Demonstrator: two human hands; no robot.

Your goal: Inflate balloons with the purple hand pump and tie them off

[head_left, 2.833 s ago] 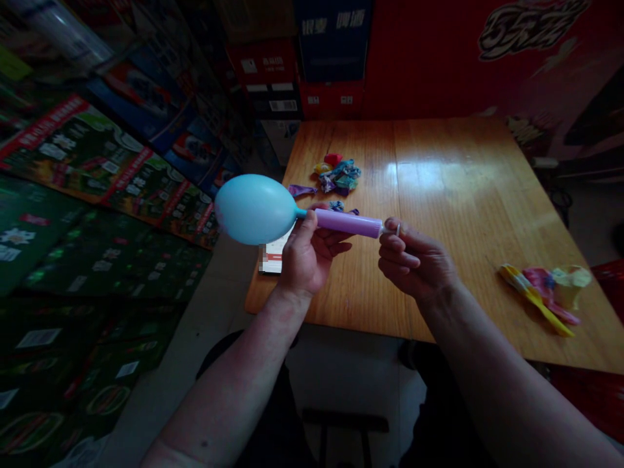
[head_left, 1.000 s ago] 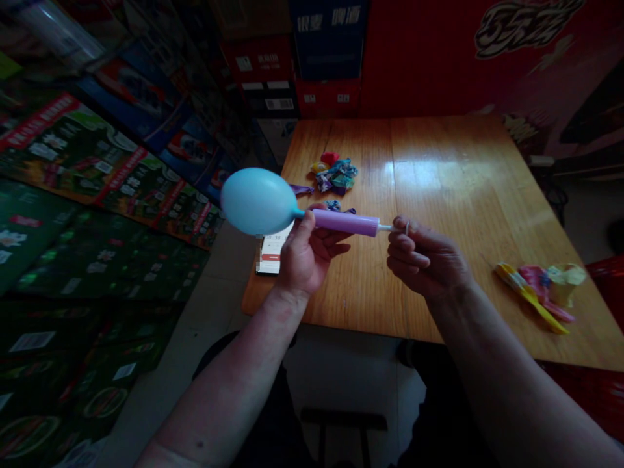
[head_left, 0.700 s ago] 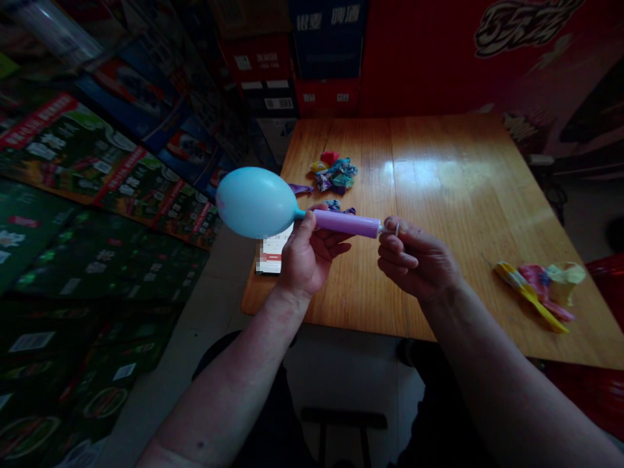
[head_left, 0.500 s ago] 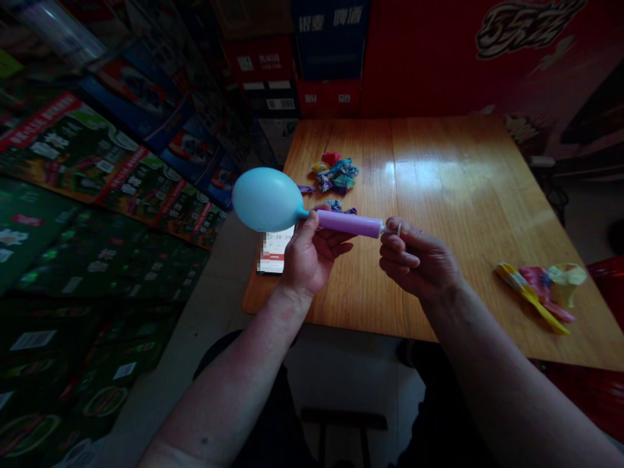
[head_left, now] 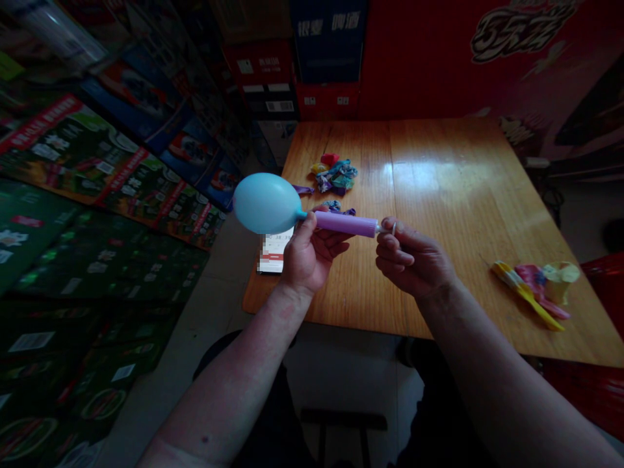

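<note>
A light blue balloon (head_left: 267, 203), partly inflated, sits with its neck over the left end of a purple hand pump (head_left: 346, 224). My left hand (head_left: 312, 253) grips the pump's left end from below, its thumb and fingers pinching at the balloon's neck. My right hand (head_left: 409, 253) is closed on the white pull handle at the pump's right end. The handle is pushed close to the barrel, with a short length of white rod showing between. Both hands hold the pump level above the wooden table's (head_left: 439, 214) near left part.
Several crumpled balloons (head_left: 336, 175) lie at the table's far left. A yellow balloon (head_left: 529, 296) rests near pink and pale ones at the right. Below the blue balloon lies a phone (head_left: 273, 253). Stacked green cartons (head_left: 121, 260) line the left side.
My right hand has shifted slightly left together with the pump. The balloon sits slightly lower and looks about the same size. Both hands keep their hold.
</note>
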